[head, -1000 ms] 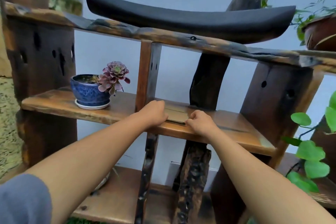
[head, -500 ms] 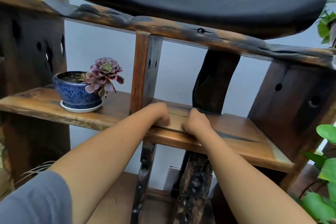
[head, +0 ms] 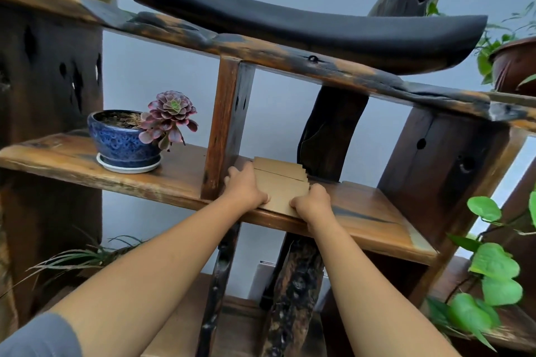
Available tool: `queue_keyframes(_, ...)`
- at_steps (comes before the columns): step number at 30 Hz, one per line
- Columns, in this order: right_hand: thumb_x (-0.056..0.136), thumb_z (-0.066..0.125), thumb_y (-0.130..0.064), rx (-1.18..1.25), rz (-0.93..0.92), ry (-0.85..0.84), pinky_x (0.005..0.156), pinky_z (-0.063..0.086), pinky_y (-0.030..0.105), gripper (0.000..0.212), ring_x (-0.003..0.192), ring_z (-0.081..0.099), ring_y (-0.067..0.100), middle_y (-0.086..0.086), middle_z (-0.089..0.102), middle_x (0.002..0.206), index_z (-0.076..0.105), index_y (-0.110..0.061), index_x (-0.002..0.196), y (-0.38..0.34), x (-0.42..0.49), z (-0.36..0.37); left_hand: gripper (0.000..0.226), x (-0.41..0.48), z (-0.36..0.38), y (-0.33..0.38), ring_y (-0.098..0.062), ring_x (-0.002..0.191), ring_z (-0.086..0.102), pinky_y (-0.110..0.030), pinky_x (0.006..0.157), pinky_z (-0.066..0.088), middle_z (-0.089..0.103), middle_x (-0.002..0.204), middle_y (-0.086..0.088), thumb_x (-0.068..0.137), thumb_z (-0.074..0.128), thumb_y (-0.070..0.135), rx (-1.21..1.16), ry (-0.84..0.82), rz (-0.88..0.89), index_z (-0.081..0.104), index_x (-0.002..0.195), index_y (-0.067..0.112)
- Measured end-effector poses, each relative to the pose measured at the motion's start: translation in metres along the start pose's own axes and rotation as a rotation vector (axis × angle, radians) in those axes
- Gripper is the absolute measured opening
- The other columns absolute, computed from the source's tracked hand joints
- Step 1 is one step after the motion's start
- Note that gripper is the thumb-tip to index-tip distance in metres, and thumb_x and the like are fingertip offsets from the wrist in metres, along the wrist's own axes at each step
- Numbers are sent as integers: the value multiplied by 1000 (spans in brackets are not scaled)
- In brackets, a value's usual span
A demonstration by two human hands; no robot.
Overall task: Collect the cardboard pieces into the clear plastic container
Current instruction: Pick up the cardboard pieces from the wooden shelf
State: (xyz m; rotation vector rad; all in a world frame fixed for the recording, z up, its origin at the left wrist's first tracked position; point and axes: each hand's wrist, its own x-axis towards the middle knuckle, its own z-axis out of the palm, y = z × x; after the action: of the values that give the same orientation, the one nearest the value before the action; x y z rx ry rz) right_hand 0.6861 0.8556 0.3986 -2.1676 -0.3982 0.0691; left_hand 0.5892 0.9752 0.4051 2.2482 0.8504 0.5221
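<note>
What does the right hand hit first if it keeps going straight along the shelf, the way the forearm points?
Probably the dark curved wooden upright behind the fanned stack of brown cardboard pieces. The right hand points up and away along the wooden shelf, at the stack's right edge. Depth is unclear; it might pass just right of it.

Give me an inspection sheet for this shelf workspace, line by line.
Surface: middle wooden shelf, glossy, dark streaks.
Job's things: fanned stack of cardboard pieces lying flat at the shelf's front edge; clear plastic container not in view.
Clutter: blue pot on a white saucer, holding a purple succulent, left of the upright post.
Grippers: left hand and right hand grip the stack's near edge from either side.
Cables: nothing seen.
Surroundings: black curved piece on the top shelf; leafy vine at right.
</note>
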Motion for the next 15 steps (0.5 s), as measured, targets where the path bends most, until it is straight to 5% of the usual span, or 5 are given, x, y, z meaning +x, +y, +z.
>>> queue_keyframes(8,79,66,-1,223,-170,37,85,54,39,48,99,58,17,2,59,116,45,-24,116,19,-70,-36,86,-55,-5,-18,-32,126,44,-44,106,40,46,135,-13,75,78,36,-166,71,152,33,144,12)
queue_keyframes(15,82,67,-4,145,-160,57,77,48,25,87,112,49,12,-11,48,126,22,-43,145,79,-167,-54,83,-126,20,-33,-13,108,46,-27,90,38,38,125,5,78,78,23,-309,-77,314,28,144,30)
